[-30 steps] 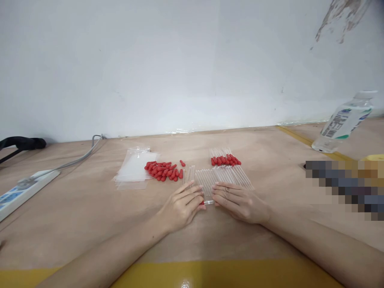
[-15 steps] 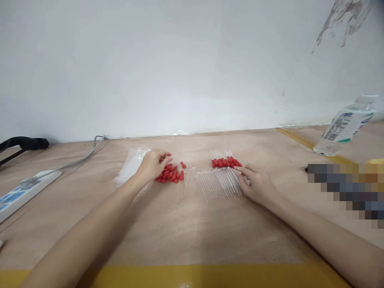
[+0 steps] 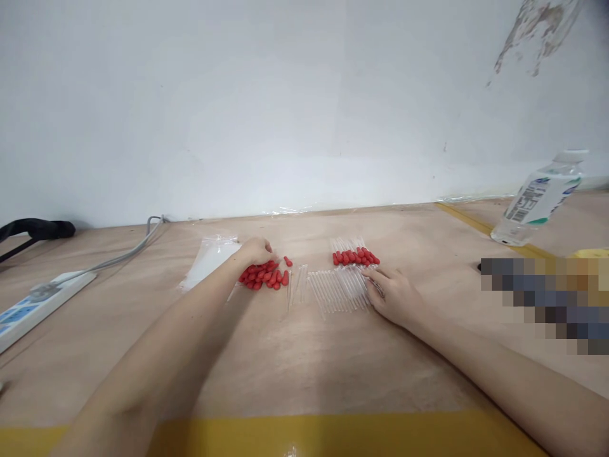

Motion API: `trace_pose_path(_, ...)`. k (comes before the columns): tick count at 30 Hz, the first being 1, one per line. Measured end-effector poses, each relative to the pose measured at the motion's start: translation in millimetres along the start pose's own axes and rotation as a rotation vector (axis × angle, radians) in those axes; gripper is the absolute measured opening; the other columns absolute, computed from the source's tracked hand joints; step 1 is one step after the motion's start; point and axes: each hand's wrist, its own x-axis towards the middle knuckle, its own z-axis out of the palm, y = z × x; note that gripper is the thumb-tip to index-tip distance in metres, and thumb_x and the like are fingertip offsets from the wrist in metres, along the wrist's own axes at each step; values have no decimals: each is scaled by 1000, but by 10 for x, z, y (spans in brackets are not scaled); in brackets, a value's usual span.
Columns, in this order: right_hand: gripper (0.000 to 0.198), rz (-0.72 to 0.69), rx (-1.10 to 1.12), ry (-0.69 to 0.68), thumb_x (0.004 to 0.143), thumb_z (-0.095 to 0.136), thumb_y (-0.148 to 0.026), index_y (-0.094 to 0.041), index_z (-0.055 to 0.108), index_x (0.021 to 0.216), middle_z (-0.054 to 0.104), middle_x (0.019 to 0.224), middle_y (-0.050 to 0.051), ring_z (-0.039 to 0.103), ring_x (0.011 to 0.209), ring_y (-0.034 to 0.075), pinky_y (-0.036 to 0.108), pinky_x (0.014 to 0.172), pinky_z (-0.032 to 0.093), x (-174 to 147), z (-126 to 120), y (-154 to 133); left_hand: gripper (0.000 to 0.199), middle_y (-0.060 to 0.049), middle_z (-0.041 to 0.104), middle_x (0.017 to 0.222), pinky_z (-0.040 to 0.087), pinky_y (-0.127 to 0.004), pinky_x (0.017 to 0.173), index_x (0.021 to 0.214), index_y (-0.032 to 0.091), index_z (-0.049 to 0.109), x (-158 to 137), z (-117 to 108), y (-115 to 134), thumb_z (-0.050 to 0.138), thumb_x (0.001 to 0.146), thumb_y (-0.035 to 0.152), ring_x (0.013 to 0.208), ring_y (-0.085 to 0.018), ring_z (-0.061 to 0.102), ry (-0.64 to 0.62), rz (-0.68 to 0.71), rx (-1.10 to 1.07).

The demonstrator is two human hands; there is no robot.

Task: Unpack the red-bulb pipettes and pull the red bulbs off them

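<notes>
My left hand (image 3: 257, 251) hovers over the back of a loose pile of red rubber bulbs (image 3: 257, 275). Its fingers are bent and blurred, and their tips are mostly hidden. At the right end of a row of thin clear tubes (image 3: 333, 292), my right hand (image 3: 394, 295) rests low on the table. Its fingers reach over the last tubes, with the thumb apart from them and touching or close to the tube edge. Behind the row lie tubes fitted with red bulbs (image 3: 354, 256), side by side. One single red bulb (image 3: 288, 261) lies off the pile.
Clear plastic bags (image 3: 202, 263) lie left of the pile. A white power strip (image 3: 52, 304) with a grey cable sits at far left, near a black object (image 3: 42, 228). A water bottle (image 3: 537, 200) stands at right. Behind rises a white wall (image 3: 266, 101).
My left hand has gone slightly farther over the bulb pile, its fingers curling downward. My right hand stays by the tube row. The whole view has shifted a little.
</notes>
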Motion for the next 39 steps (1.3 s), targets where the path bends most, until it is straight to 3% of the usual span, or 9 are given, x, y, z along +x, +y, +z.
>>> trace_pose_path(10, 25, 9, -52, -4, 85, 42, -30, -18, 63, 89, 66, 83, 5, 59, 79, 17, 30, 72, 33, 8, -26, -79, 28, -7, 67, 83, 44, -27, 64, 78, 17, 62, 42, 8, 79, 58, 66, 43, 78, -22, 61, 95, 58, 1)
trace_pose_path(15, 26, 53, -41, -3, 87, 40, -31, -19, 63, 89, 66, 88, 5, 59, 83, 18, 32, 77, 31, 12, -29, -66, 22, -5, 66, 82, 44, -27, 66, 80, 19, 62, -51, 151, 491, 54, 71, 37, 76, -20, 60, 148, 200, -38)
trace_pose_path(19, 27, 73, -27, 27, 87, 40, -31, -19, 64, 87, 67, 86, 6, 58, 81, 17, 32, 78, 30, 28, -47, -38, 22, -2, 65, 82, 43, -31, 74, 74, 21, 63, -107, 310, 872, 59, 66, 41, 81, -20, 59, 153, 355, -66)
trace_pose_path(23, 27, 80, -17, 24, 87, 40, -31, -19, 64, 87, 67, 86, 5, 59, 81, 17, 31, 77, 30, 40, -64, -26, 29, -3, 63, 84, 39, -38, 83, 76, 21, 62, -103, 410, 1088, 63, 61, 45, 86, -22, 57, 172, 469, -91)
trace_pose_path(30, 25, 78, -16, 29, 86, 42, -30, -19, 64, 88, 66, 85, 5, 59, 81, 16, 31, 80, 30, 43, -70, -50, 28, -1, 64, 85, 43, -29, 76, 94, 21, 59, -46, 509, 1181, 60, 67, 28, 82, -17, 58, 155, 622, -159)
trace_pose_path(35, 25, 75, -14, 30, 86, 42, -31, -19, 64, 87, 67, 85, 5, 58, 81, 15, 31, 81, 29, 43, -79, -54, 16, 0, 66, 76, 45, -25, 69, 81, 19, 64, -12, 569, 1182, 58, 67, 21, 73, -15, 60, 157, 636, -234)
trace_pose_path(39, 24, 83, -8, 46, 86, 43, -30, -19, 64, 87, 67, 85, 4, 59, 80, 15, 32, 82, 28, 43, -73, -57, 14, -2, 67, 73, 47, -25, 70, 75, 17, 65, -53, 592, 1185, 55, 66, 15, 71, -15, 61, 232, 578, -330)
